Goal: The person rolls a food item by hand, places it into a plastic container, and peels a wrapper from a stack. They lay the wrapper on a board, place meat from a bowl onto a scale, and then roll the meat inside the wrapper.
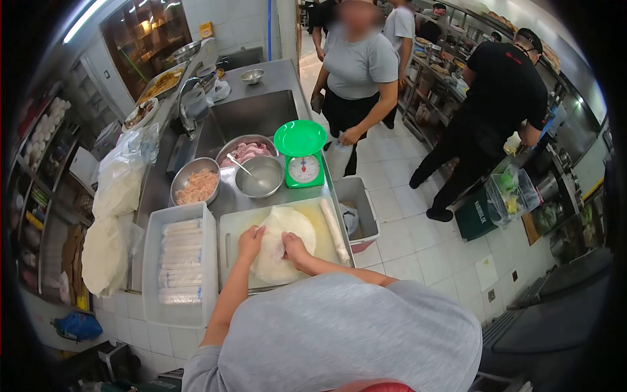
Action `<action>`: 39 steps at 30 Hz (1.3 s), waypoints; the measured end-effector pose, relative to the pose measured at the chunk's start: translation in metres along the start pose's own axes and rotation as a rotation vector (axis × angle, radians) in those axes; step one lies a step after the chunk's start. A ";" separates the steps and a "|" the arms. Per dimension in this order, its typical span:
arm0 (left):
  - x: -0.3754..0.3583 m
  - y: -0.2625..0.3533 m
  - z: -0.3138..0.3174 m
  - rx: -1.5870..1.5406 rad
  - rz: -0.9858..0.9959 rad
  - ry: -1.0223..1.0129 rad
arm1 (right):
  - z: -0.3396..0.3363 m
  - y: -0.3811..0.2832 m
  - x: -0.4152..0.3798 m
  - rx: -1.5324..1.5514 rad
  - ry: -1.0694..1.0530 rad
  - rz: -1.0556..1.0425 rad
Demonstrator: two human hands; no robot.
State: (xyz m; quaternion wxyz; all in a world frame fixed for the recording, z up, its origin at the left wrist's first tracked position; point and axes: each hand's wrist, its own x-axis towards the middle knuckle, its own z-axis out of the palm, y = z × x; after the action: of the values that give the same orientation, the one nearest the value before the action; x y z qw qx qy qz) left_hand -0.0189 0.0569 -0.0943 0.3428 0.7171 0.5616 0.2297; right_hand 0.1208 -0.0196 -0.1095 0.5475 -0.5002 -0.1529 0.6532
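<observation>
My left hand [251, 240] is closed on the left edge of a thin, pale wrapper sheet [271, 264]. Fingers curled, my right hand [296, 251] pinches the same sheet near its middle. Beneath and behind it lie more round white sheets [297, 225] on a cutting board [230, 228]. Along the board's right side rests a long pale roll [334, 230]. Just beyond the board stand a metal bowl of pinkish minced filling [197, 188], a bowl of cloudy liquid [264, 175] with a spoon, and a green dial scale [304, 171].
Left of the board is a plastic tub [151, 261] with several wrapped rolls [181, 258]. A bowl of raw meat [245, 151] sits before the sink [261, 117]. Bagged white sheets [108, 251] lie far left. A person [359, 65] stands beyond the counter; another [499, 98] works at right.
</observation>
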 end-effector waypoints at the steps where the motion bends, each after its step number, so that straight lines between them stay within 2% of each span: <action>1: 0.000 0.001 -0.001 -0.004 -0.021 -0.017 | 0.001 -0.003 -0.002 0.017 -0.019 0.008; 4: 0.003 -0.010 0.000 0.040 0.122 -0.006 | 0.001 -0.008 -0.002 -0.134 -0.019 -0.006; 7: 0.003 -0.009 0.004 -0.100 0.118 -0.024 | 0.002 -0.012 -0.005 -0.340 0.032 -0.027; 10: -0.005 0.005 0.005 -0.359 0.042 -0.051 | 0.005 -0.019 -0.009 -0.310 0.070 0.023; 13: -0.015 0.025 0.000 -0.528 -0.020 -0.112 | 0.007 -0.025 -0.013 -0.130 0.043 0.115; 19: -0.025 0.058 -0.026 -0.396 -0.036 -0.074 | 0.012 -0.042 -0.030 -0.005 -0.210 0.033; 23: -0.025 0.043 -0.030 -0.325 0.052 -0.084 | 0.011 -0.047 -0.038 -0.094 -0.273 -0.091; 28: -0.041 0.076 -0.057 -0.466 0.041 -0.006 | 0.010 -0.081 -0.056 -0.267 -0.271 -0.174; 31: -0.042 0.088 -0.080 -0.655 0.068 0.072 | 0.006 -0.097 -0.060 -0.304 -0.285 -0.213; 37: -0.063 0.123 -0.165 -0.420 0.110 0.264 | 0.011 -0.127 -0.082 -0.233 -0.259 -0.287; 39: -0.063 0.132 -0.195 -0.548 0.116 0.246 | 0.000 -0.134 -0.079 -0.264 -0.212 -0.353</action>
State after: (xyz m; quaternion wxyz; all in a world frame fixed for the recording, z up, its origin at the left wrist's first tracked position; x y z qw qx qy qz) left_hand -0.0897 0.0237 0.1371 0.4394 0.5957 0.4741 0.4768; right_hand 0.1885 -0.0404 0.0289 0.5637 -0.4617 -0.3786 0.5707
